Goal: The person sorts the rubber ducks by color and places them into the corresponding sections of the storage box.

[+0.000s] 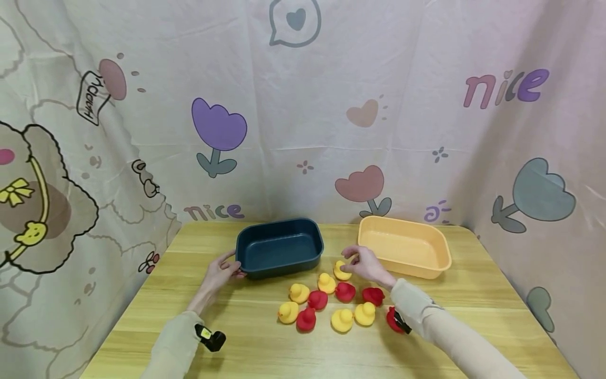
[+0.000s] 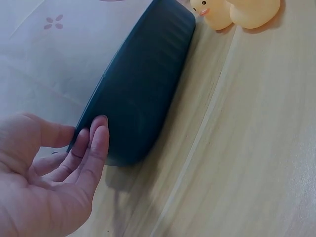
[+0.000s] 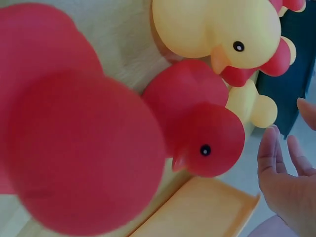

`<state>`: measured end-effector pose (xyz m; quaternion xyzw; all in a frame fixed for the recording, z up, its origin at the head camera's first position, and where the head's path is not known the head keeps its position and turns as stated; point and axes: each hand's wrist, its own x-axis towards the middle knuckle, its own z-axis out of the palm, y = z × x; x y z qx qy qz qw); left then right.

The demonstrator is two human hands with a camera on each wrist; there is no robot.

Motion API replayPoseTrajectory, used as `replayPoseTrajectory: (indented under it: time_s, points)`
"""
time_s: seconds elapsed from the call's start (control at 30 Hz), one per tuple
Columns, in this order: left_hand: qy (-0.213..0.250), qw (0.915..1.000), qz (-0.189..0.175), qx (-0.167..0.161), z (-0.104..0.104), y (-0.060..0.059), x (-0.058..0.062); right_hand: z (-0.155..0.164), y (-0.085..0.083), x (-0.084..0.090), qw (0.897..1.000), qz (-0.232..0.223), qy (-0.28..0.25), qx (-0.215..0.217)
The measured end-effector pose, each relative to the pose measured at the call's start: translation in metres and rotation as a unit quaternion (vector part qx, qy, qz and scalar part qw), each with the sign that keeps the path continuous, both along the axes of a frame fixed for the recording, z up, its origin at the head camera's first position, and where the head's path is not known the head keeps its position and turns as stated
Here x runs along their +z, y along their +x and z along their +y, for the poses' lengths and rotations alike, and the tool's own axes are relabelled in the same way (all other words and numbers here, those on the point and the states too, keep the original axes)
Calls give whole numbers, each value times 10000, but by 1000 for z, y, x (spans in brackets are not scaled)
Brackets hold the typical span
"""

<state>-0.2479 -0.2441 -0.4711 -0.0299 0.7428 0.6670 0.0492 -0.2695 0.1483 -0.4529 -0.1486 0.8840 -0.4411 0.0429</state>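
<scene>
My left hand (image 1: 220, 273) pinches the near-left corner of a dark blue plastic bin (image 1: 279, 268). In the left wrist view, its thumb and fingers lie on either side of the bin's rim. My right hand (image 1: 365, 264) hovers beside the farthest yellow rubber duck (image 1: 340, 272), between the two bins. The right wrist view shows its fingers (image 3: 269, 148) and thumb spread apart with nothing between them. More yellow ducks (image 1: 342, 320) and red ducks (image 1: 345, 291) sit scattered in front of the bins. One red duck (image 1: 393, 320) is partly covered by my right wrist.
A light orange bin (image 1: 412, 269) stands at the back right, behind my right hand. Everything rests on a wooden table (image 1: 265, 352). A printed curtain (image 1: 293, 105) hangs behind the table and along its sides.
</scene>
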Motion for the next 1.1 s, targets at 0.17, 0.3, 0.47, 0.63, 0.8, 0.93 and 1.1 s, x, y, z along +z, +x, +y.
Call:
replayPoseTrajectory:
  time_s: [0.17,0.3,0.47,0.63,0.8,0.93,1.1]
  points:
    - [88,10000,-26,-38,2,0,2,-4,-5,-6,9997,-198,65,-90]
    - [122,9999,30,-94,2,0,0,-5,-7,-12,9995,-273,147,-101]
    - [259,9995,138,-137,2,-1,-2,-6,-8,-18,9994,-290,160,-64]
    - [374,9986,285,-251,2,-2,-5,-7,-8,-22,9997,-214,96,-18]
    - [189,9997,96,-117,5,-1,-3,-10,-8,-23,9997,-197,94,-130]
    - [159,9998,4,-74,6,-1,-1,-11,-9,-24,9993,-99,271,-251]
    - [191,9998,18,-69,7,-2,-1,-11,-10,-23,9989,64,336,-325]
